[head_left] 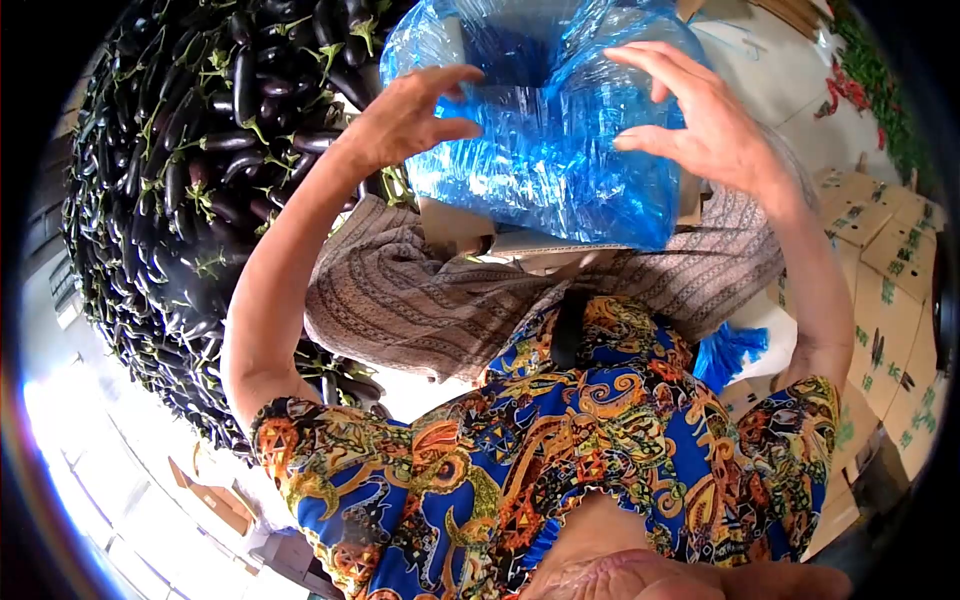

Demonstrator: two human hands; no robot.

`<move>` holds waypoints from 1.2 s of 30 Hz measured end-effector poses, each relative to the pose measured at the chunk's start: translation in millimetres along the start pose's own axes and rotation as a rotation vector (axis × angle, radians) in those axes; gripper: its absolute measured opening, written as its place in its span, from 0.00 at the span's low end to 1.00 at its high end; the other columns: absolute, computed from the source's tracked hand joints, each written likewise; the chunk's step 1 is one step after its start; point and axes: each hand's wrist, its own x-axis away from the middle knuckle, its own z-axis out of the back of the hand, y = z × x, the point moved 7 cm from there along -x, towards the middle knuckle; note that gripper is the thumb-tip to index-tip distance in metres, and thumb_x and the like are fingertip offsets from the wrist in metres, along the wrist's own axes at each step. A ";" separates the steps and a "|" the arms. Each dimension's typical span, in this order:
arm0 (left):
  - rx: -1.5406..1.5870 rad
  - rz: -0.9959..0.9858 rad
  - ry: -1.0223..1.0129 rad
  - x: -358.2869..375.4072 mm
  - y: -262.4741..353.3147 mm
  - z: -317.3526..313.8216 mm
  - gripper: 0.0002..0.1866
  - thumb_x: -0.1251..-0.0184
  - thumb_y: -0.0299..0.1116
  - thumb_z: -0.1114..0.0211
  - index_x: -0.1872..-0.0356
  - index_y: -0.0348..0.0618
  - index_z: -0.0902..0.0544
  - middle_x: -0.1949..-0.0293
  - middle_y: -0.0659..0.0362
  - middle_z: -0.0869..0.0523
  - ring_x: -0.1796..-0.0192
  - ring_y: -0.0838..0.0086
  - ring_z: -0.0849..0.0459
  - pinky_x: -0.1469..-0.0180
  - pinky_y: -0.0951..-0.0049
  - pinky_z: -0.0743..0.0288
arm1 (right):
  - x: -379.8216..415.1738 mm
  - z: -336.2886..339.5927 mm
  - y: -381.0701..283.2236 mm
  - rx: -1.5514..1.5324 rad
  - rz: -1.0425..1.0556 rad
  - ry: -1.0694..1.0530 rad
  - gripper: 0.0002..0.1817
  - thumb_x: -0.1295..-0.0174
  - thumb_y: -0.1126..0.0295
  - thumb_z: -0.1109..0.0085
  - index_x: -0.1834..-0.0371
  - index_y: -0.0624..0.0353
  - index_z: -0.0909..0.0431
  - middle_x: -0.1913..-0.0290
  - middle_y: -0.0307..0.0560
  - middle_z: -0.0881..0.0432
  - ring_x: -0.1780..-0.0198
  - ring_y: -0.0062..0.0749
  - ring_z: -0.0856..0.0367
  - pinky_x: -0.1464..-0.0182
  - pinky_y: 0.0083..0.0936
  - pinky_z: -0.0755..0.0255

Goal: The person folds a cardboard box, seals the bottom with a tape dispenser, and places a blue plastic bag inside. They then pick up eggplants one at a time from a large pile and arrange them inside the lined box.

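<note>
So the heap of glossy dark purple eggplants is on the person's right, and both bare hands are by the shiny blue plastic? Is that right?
Not quite: the head view shows the heap of glossy dark purple eggplants on the person's left. The bare left hand and bare right hand are indeed by the shiny blue plastic.

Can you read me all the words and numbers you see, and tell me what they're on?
None can be read for sure.
Cardboard boxes: green printed marks that look like writing, but too small and blurred to read.
Blue plastic bag: no words that I can make out.
Colorful top: swirly patterns, no words visible.
</note>
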 end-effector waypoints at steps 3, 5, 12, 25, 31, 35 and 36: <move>0.017 0.062 -0.080 -7.9 16.3 -4.1 0.18 0.41 0.35 0.28 0.51 0.40 0.17 0.49 0.57 0.18 0.51 0.69 0.19 0.50 0.69 0.24 | -9.6 -23.0 8.4 -0.017 -0.011 -0.057 0.37 0.49 0.54 0.28 0.37 0.58 0.29 0.43 0.51 0.24 0.49 0.43 0.23 0.41 0.36 0.28; 0.105 -0.046 0.064 -2.7 34.8 4.9 0.14 0.41 0.31 0.29 0.54 0.39 0.17 0.50 0.57 0.18 0.50 0.69 0.19 0.49 0.70 0.24 | -11.3 -31.1 9.5 0.072 0.100 -0.018 0.37 0.51 0.57 0.28 0.38 0.61 0.29 0.43 0.53 0.25 0.43 0.46 0.27 0.35 0.38 0.34; -0.048 -0.383 0.422 28.6 110.1 50.3 0.09 0.36 0.28 0.35 0.55 0.40 0.16 0.53 0.53 0.15 0.55 0.62 0.14 0.53 0.68 0.20 | -31.6 -34.6 -5.6 0.003 0.324 0.129 0.17 0.49 0.69 0.34 0.56 0.65 0.21 0.52 0.49 0.21 0.46 0.44 0.25 0.44 0.37 0.30; -0.284 -0.432 0.137 101.8 133.5 -19.3 0.11 0.49 0.20 0.42 0.63 0.43 0.23 0.75 0.60 0.25 0.70 0.66 0.24 0.64 0.65 0.29 | 66.9 2.0 -19.0 0.031 0.323 0.094 0.13 0.50 0.70 0.29 0.72 0.58 0.27 0.69 0.42 0.24 0.68 0.32 0.24 0.62 0.31 0.29; -0.366 -0.178 -0.187 130.5 77.3 -97.0 0.11 0.47 0.23 0.40 0.60 0.44 0.22 0.69 0.58 0.22 0.60 0.65 0.20 0.55 0.64 0.29 | 101.4 -38.4 -17.6 0.202 0.315 -0.153 0.07 0.52 0.76 0.36 0.74 0.56 0.26 0.71 0.41 0.28 0.66 0.33 0.26 0.57 0.28 0.33; -0.485 -0.094 -0.092 121.5 50.9 -144.0 0.16 0.47 0.26 0.38 0.54 0.47 0.18 0.57 0.54 0.20 0.48 0.61 0.23 0.47 0.57 0.31 | 117.9 -71.1 22.5 0.412 0.164 -0.334 0.04 0.50 0.77 0.41 0.72 0.58 0.19 0.67 0.44 0.24 0.56 0.35 0.27 0.48 0.33 0.37; -0.613 -0.110 -0.096 119.3 44.4 -158.2 0.14 0.43 0.29 0.41 0.54 0.48 0.20 0.53 0.54 0.22 0.46 0.61 0.25 0.46 0.57 0.32 | 121.8 -78.2 30.6 0.480 0.128 -0.391 0.05 0.49 0.77 0.42 0.71 0.58 0.17 0.66 0.44 0.23 0.56 0.36 0.27 0.47 0.34 0.38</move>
